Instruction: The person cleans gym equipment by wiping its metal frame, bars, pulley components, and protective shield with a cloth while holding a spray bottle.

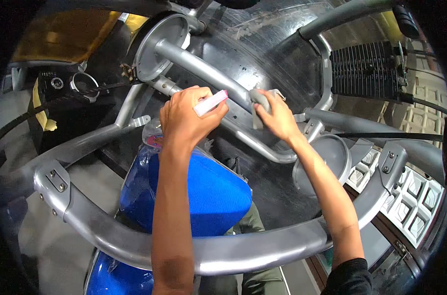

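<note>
- A small white block with a pink edge (pixel 211 103) is gripped by the fingers of the left hand (pixel 183 115); it could be dropped among the tubes if that grip were loosened.
- A soft grey cloth (pixel 257 109) is held in the fingers of the right hand (pixel 282 119), seemingly against a silver-grey round metal tube (pixel 204 66); it could be snagged if swept onto the bolted silver-grey bracket (pixel 314 131) nearby.
- Below, a shiny, scuffed black surface (pixel 277 61) is seen; a blue padded seat in clear plastic (pixel 209 191) is partly covered by the left forearm.
- At the right, a black ribbed stack (pixel 363 69) and white gridded panels (pixel 414 199) are seen.
</note>
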Action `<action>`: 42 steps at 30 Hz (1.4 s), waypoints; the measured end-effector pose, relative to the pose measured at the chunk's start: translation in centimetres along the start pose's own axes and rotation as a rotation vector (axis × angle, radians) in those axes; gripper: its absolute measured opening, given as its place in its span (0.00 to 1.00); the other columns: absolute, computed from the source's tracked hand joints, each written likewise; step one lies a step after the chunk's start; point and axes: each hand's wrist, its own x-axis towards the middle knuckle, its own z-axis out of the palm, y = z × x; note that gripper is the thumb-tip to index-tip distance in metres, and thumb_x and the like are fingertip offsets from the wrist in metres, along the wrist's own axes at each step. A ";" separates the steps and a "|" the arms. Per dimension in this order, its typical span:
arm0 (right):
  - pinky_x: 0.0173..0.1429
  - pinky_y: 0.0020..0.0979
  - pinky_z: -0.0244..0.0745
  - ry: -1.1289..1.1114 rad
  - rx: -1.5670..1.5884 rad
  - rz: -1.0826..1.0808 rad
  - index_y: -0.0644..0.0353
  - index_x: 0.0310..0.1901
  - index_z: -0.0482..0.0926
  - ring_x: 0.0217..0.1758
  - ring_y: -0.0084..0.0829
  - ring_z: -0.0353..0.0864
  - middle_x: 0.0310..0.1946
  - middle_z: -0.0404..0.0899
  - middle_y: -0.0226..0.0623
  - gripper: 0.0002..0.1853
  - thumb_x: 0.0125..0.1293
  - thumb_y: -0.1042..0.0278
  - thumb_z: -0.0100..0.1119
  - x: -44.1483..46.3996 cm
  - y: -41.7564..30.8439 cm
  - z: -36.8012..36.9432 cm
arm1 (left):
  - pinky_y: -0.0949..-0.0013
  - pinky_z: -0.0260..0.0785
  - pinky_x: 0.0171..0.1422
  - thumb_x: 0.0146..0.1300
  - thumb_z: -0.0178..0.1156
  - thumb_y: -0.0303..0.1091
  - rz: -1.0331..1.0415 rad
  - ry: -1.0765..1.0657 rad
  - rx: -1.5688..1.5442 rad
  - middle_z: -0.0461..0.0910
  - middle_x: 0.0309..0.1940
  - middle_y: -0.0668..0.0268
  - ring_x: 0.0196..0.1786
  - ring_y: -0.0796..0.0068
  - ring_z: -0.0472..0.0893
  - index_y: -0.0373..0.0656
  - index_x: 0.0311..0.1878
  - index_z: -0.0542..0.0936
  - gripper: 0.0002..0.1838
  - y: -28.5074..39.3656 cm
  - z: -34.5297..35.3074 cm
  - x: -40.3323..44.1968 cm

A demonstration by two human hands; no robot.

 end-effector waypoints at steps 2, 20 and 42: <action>0.52 0.49 0.77 0.047 -0.117 -0.070 0.36 0.65 0.69 0.51 0.55 0.80 0.50 0.72 0.51 0.27 0.63 0.60 0.62 -0.8 -2.2 0.4 | 0.59 0.70 0.37 0.54 0.66 0.48 0.023 0.022 -0.045 0.80 0.26 0.59 0.31 0.55 0.81 0.44 0.29 0.81 0.16 0.1 -0.3 0.1; 0.39 0.41 0.82 -0.114 -0.526 -0.409 0.32 0.53 0.79 0.49 0.43 0.79 0.52 0.72 0.33 0.16 0.64 0.63 0.53 1.5 -4.1 1.5 | 0.70 0.63 0.29 0.61 0.67 0.43 -0.010 -0.123 -0.352 0.73 0.18 0.66 0.24 0.82 0.71 0.40 0.30 0.80 0.15 -0.2 -0.2 0.0; 0.45 0.32 0.72 -0.404 0.354 0.188 0.59 0.45 0.82 0.38 0.33 0.80 0.36 0.82 0.39 0.27 0.63 0.40 0.56 11.2 -1.6 2.2 | 0.69 0.60 0.29 0.64 0.66 0.45 0.023 -0.184 -0.393 0.68 0.18 0.71 0.24 0.83 0.66 0.41 0.29 0.76 0.17 -0.2 -0.1 -0.1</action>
